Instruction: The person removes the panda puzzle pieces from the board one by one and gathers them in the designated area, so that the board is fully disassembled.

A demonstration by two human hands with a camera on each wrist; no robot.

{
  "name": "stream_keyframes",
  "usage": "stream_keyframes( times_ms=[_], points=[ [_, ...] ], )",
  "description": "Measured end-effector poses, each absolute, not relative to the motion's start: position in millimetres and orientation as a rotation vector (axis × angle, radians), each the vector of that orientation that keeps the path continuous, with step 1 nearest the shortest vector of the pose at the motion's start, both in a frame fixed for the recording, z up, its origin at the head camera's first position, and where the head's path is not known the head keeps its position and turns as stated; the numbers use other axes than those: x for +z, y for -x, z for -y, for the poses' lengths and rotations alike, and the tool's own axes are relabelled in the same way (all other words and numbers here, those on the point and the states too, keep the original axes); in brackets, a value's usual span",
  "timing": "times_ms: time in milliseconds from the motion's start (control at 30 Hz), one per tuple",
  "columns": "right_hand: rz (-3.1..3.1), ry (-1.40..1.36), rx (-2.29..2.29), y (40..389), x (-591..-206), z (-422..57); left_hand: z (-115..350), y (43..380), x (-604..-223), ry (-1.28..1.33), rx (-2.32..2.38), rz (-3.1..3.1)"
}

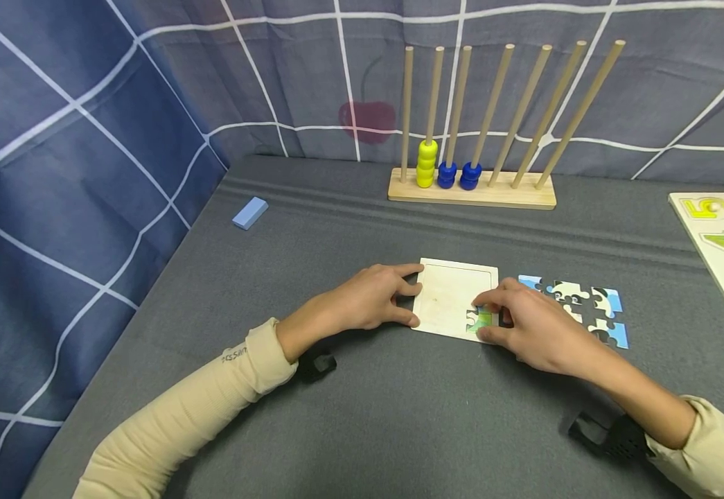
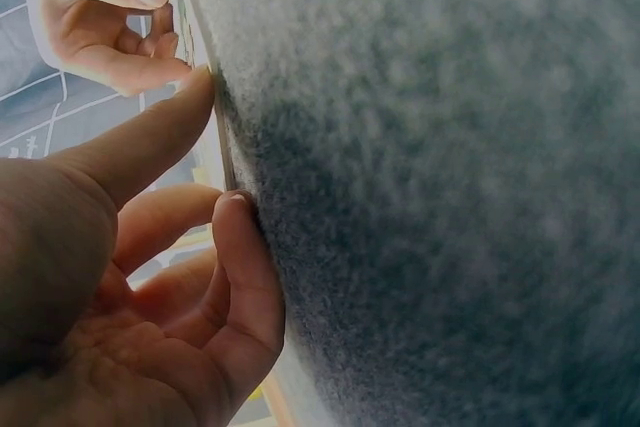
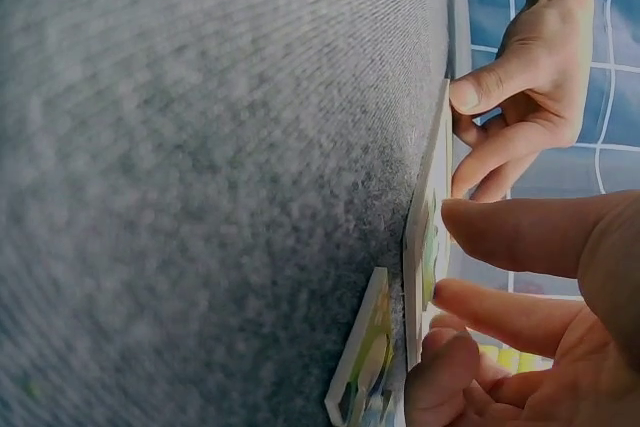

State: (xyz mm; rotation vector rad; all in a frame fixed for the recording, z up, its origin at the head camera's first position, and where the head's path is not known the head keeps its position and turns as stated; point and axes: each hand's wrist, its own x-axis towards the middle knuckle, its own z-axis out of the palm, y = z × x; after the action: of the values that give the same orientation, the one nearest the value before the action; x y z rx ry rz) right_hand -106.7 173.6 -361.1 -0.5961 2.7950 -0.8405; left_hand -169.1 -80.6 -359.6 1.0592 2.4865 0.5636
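A square wooden puzzle tray [image 1: 449, 294] with a raised rim lies flat on the grey table. My left hand [image 1: 371, 298] holds its left edge, thumb near the lower corner and fingers spread up the side. In the tray's lower right corner is a green jigsaw piece [image 1: 475, 320] with white and black parts. My right hand [image 1: 533, 326] pinches this piece with thumb and index fingertips, covering part of it. Several loose panda jigsaw pieces [image 1: 607, 301] lie on the table right of the tray, partly hidden by the right hand.
Behind the tray stands a wooden peg rack [image 1: 474, 197] with yellow and blue beads on some rods. A light blue block [image 1: 250, 213] lies at the back left. At the right edge is a number puzzle board [image 1: 720, 253]. A checked blue curtain [image 1: 287, 69] borders the table.
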Motion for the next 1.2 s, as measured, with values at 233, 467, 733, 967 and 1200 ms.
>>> stream_keyframes(
  times_ms=[233, 467, 733, 967, 1200],
  points=[
    [-2.832, 0.558, -0.948, 104.7, -360.0, -174.4, 80.7, 169.2, -360.0, -1.053, 0.575, -2.48],
    [-2.793, 0.57, -1.035, 104.8, -362.0, -174.3, 81.3, 168.5, -359.2, -1.045, 0.57, -2.482],
    [-2.79, 0.59, -1.099, 104.7, -364.2, -173.9, 81.4, 168.3, -359.2, -1.044, 0.578, -2.477],
    [-2.765, 0.604, -1.2, 102.2, -359.4, -174.2, 82.0, 167.8, -358.6, -1.027, 0.564, -2.483],
    [-2.742, 0.583, -1.316, 96.8, -348.5, -194.7, 81.6, 167.1, -357.6, -1.027, 0.566, -2.479]
  ],
)
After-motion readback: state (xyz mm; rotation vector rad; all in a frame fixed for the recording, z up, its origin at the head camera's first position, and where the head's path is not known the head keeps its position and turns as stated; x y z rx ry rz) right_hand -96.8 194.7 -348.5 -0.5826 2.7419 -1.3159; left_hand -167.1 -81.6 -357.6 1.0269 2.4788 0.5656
